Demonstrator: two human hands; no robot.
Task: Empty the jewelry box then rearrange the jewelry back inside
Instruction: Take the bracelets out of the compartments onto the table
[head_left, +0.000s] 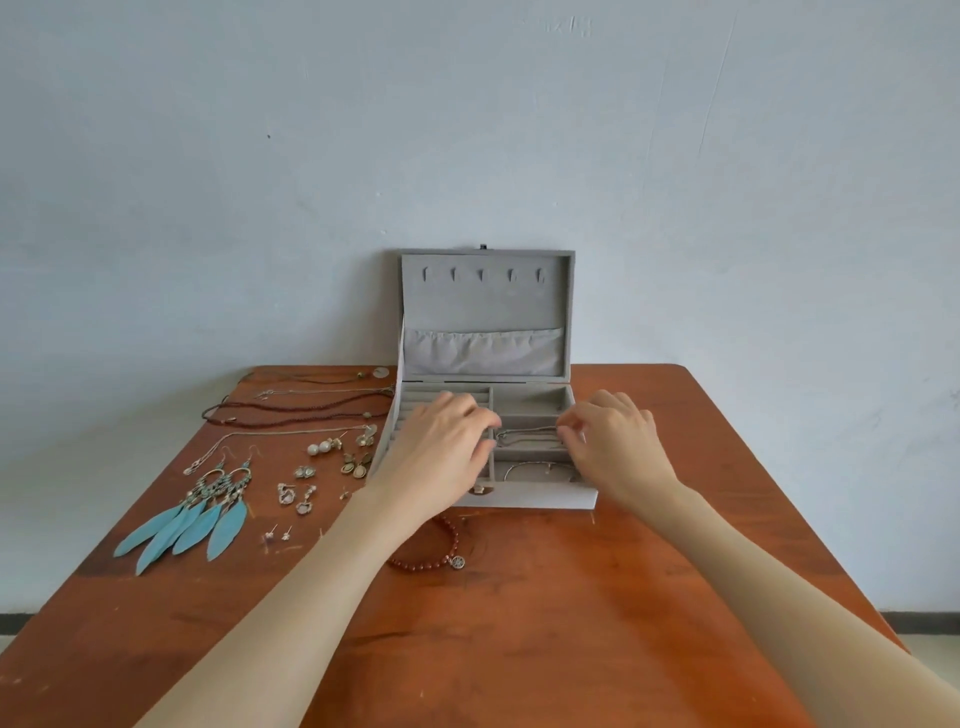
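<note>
Head view: a grey jewelry box (540, 499) is being kept open on the worktop (571, 613), lid upright against the wall.
Left hand (441, 447): is being held over the box's left half, fingers curled towards a silver chain (524, 434); actual grip cannot be told.
Right hand (613, 441): the chain's other end is being pinched over the middle right compartment.
Front compartment: a thin bangle (540, 467) is lying inside.
Outside the box: feather earrings (192, 514), small earrings and necklaces are being kept left of it; a beaded bracelet (447, 551) is lying just in front.
</note>
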